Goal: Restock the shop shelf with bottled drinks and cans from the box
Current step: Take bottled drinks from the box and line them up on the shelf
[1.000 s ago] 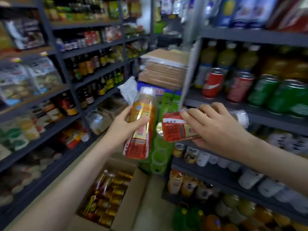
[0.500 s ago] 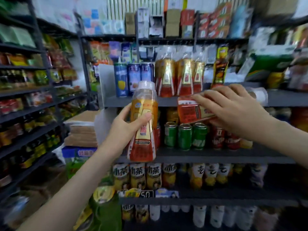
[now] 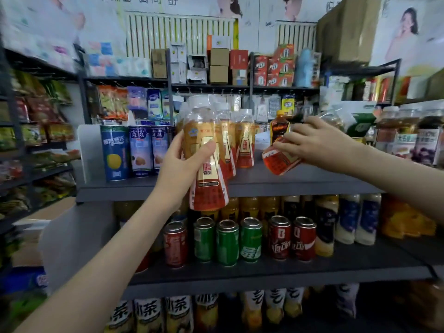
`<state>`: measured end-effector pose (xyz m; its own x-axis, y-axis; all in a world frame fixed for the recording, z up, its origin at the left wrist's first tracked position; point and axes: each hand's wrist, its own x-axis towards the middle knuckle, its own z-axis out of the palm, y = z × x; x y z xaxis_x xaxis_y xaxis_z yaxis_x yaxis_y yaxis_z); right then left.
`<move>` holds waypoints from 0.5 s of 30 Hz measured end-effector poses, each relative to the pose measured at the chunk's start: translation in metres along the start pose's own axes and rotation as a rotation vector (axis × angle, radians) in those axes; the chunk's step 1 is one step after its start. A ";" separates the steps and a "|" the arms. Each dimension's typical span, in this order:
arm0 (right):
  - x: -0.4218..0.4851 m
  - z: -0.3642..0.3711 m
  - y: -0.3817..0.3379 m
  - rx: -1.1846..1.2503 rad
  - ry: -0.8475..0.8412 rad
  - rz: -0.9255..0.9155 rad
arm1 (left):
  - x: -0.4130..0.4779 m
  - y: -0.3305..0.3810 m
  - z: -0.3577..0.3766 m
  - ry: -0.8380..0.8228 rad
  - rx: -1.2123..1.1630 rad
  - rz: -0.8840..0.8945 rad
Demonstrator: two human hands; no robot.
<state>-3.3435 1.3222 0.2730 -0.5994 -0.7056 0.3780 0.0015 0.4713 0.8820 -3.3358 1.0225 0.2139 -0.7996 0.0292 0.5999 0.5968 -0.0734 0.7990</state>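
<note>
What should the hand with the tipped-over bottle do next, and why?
Probably the right hand should tip its tilted bottle upright and stand it on the bare shelf spot beside the matching bottles. Its base hangs just over that gap, and the same drinks stand there. The left hand holds a second bottle upright.

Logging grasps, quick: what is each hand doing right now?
Left hand: holding an upright bottle.
Right hand: holding a tilted bottle.

Upright bottle [image 3: 209, 186] in left grip [image 3: 182, 164], tilted bottle [image 3: 278, 162] in right grip [image 3: 319, 143], at shelf [image 3: 300, 182]
</note>
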 end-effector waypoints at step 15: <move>0.097 0.054 0.014 -0.039 -0.002 -0.541 | 0.029 -0.022 0.058 0.275 0.039 -0.050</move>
<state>-3.4444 1.2889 0.3064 -0.5241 -0.8411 -0.1337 -0.2779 0.0206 0.9604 -3.3679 1.0823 0.2157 -0.8133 -0.2402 0.5299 0.5537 -0.0399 0.8317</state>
